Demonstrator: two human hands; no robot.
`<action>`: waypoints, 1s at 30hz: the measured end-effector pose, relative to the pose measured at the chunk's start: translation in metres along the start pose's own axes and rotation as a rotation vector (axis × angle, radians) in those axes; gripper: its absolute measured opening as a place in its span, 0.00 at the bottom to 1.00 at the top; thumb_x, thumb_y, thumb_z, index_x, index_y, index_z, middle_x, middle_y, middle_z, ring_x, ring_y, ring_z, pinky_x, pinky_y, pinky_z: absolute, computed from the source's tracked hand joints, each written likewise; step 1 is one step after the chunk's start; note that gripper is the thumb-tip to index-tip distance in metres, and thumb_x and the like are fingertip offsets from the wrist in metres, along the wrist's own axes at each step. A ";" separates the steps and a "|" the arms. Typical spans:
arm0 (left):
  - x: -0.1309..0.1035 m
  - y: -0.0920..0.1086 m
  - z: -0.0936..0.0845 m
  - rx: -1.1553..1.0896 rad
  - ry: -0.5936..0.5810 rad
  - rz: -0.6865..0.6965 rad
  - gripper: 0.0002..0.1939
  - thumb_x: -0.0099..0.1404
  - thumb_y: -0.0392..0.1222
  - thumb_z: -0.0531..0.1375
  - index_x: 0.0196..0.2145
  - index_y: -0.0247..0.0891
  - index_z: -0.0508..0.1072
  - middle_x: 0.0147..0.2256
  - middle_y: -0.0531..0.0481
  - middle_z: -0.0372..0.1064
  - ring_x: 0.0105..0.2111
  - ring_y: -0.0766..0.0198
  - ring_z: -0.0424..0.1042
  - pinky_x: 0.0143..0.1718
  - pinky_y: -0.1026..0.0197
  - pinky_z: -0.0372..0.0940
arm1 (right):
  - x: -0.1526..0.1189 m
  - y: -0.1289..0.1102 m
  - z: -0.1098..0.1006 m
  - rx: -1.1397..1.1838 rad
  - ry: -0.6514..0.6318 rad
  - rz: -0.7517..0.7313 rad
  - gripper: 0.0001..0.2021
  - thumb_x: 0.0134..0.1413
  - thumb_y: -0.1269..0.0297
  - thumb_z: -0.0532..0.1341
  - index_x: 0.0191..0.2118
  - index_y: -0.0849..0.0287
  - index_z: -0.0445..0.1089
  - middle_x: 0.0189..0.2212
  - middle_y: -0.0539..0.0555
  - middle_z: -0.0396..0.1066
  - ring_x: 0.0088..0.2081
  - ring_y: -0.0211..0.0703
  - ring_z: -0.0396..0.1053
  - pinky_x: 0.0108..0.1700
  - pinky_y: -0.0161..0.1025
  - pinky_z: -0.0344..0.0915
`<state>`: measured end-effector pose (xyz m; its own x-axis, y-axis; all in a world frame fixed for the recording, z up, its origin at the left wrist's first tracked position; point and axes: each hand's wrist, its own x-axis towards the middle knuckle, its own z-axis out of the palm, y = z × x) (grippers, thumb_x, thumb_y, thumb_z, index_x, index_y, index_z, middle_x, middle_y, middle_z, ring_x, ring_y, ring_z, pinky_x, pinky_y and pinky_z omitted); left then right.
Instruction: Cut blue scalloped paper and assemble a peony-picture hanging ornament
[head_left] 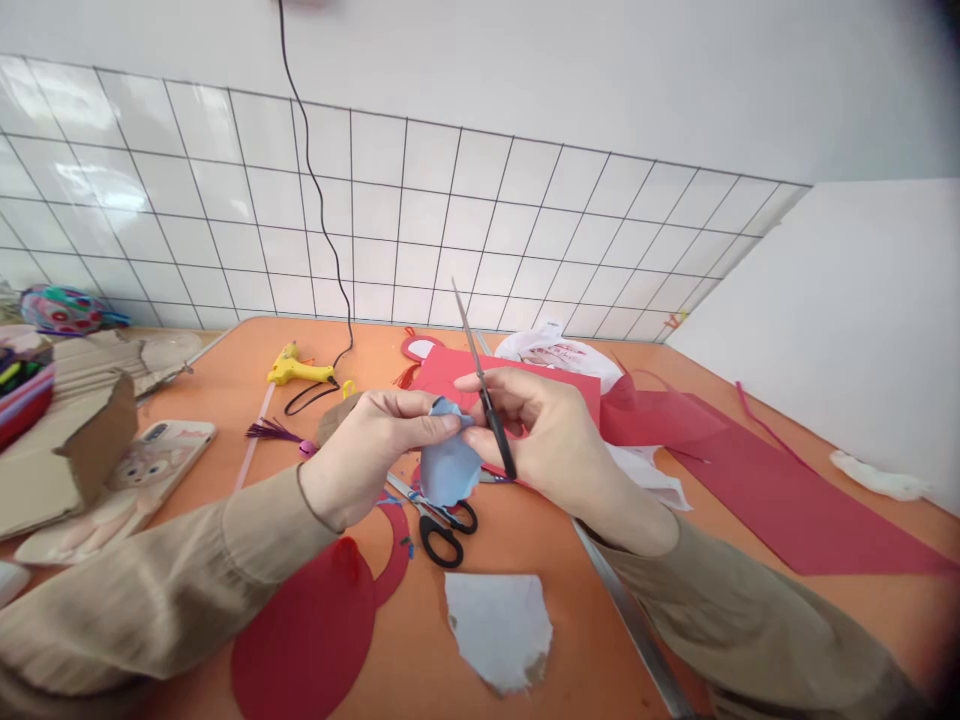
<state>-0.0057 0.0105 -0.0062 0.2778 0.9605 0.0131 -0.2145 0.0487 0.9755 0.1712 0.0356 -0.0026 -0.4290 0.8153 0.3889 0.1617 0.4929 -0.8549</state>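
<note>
My left hand (pixel 394 430) pinches a light blue piece of paper or cloth (pixel 448 462) between thumb and fingers. My right hand (pixel 544 425) is closed around scissors (pixel 491 415) with black handles, seen nearly edge-on, blades pointing up and away. Its thumb and fingertips also meet the blue piece's upper right edge. Just beneath the blue piece, a second pair of black-handled scissors (pixel 442 535) lies on the table. Nearer to me is a torn-edged, whitish piece (pixel 500 628). A red round sheet (pixel 304 635) lies below my left forearm.
A yellow glue gun (pixel 296 367) with a black cord rests at the back left of the orange table (pixel 585 640). Red sheets (pixel 780 490) and a white plastic bag (pixel 559 352) lie right and behind. Cardboard (pixel 67 440) and a phone (pixel 161 455) are at left.
</note>
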 end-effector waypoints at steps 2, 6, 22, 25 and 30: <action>0.000 -0.001 0.000 -0.035 0.023 -0.012 0.12 0.53 0.44 0.70 0.23 0.31 0.79 0.22 0.47 0.74 0.22 0.65 0.71 0.29 0.62 0.67 | 0.001 -0.001 0.003 0.037 0.020 0.033 0.15 0.44 0.73 0.64 0.42 0.59 0.72 0.24 0.46 0.69 0.26 0.35 0.68 0.28 0.33 0.67; 0.001 -0.002 0.000 -0.103 0.044 -0.041 0.11 0.50 0.43 0.72 0.23 0.32 0.79 0.22 0.49 0.74 0.22 0.67 0.69 0.27 0.64 0.65 | 0.002 -0.004 0.005 0.127 0.065 0.083 0.18 0.41 0.69 0.66 0.43 0.59 0.72 0.23 0.45 0.68 0.25 0.34 0.67 0.28 0.34 0.67; 0.001 0.002 0.000 -0.169 0.124 -0.035 0.09 0.50 0.40 0.72 0.21 0.33 0.78 0.19 0.52 0.69 0.19 0.72 0.64 0.20 0.67 0.57 | 0.004 -0.003 0.003 0.142 -0.041 0.132 0.19 0.42 0.68 0.67 0.45 0.59 0.71 0.23 0.45 0.65 0.24 0.34 0.61 0.26 0.35 0.61; 0.001 0.004 -0.001 -0.129 0.143 -0.024 0.10 0.50 0.39 0.71 0.19 0.33 0.76 0.17 0.53 0.67 0.17 0.73 0.62 0.19 0.68 0.55 | 0.007 -0.005 -0.005 0.123 -0.128 0.114 0.18 0.44 0.61 0.69 0.42 0.60 0.71 0.22 0.46 0.63 0.24 0.35 0.60 0.27 0.36 0.61; 0.000 0.008 -0.003 -0.077 0.116 -0.027 0.10 0.52 0.37 0.70 0.18 0.34 0.75 0.15 0.55 0.65 0.15 0.74 0.60 0.16 0.69 0.52 | 0.014 -0.004 -0.032 -0.034 -0.350 -0.060 0.28 0.54 0.40 0.60 0.44 0.63 0.71 0.27 0.52 0.65 0.31 0.42 0.64 0.32 0.40 0.61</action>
<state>-0.0105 0.0114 0.0010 0.1748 0.9837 -0.0427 -0.2812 0.0914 0.9553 0.1929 0.0545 0.0169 -0.7161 0.6339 0.2923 0.1535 0.5514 -0.8200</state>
